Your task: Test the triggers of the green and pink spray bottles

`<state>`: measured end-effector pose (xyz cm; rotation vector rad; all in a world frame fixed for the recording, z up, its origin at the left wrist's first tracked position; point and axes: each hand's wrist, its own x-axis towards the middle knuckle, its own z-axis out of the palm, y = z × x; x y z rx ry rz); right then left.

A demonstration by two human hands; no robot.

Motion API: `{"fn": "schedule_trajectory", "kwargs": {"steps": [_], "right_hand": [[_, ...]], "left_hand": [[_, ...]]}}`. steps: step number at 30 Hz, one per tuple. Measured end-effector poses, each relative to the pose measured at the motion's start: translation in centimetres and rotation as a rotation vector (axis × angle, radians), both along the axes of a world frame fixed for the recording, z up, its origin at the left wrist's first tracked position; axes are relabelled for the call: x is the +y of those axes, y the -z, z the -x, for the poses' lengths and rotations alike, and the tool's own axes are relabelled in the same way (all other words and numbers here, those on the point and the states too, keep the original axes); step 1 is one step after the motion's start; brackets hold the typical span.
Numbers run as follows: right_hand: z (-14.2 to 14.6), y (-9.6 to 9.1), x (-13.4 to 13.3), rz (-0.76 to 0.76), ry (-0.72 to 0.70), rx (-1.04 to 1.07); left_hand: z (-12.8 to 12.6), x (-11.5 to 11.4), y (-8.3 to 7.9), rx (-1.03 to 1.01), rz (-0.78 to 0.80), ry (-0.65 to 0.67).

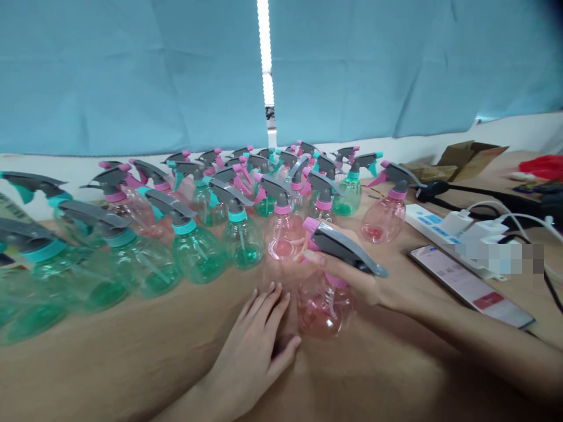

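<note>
My right hand is wrapped round the neck of a pink spray bottle, just under its grey and pink trigger head. Part of the bottle's collar is hidden by the fingers. My left hand lies palm down on the wooden table, fingers stretched out, a little left of that bottle and holding nothing. Beyond both hands stands a pink spray bottle with a grey head. To its left is a green spray bottle with a teal collar.
Several more green and pink spray bottles crowd the left and back, including a green one. At right are a lone pink bottle, a phone, a power strip with plugs and cables, and a cardboard box. A blue curtain hangs behind.
</note>
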<state>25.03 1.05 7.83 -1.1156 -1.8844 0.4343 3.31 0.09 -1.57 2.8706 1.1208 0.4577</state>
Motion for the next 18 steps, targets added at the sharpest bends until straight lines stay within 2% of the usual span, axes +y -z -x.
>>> {"fn": "schedule_trajectory", "kwargs": {"steps": [4, 9, 18], "right_hand": [[-0.2, -0.1, 0.0, 0.011, -0.042, 0.018], [-0.6, -0.8, -0.3, 0.043, -0.052, -0.059], [0.0, -0.7, -0.3, 0.050, -0.074, 0.072]], "left_hand": [[0.0, 0.0, -0.1, 0.010, -0.006, 0.004], [0.0, 0.0, -0.2, 0.008, -0.003, 0.007], [-0.1, -0.1, -0.3, -0.015, 0.005, 0.010]]}}
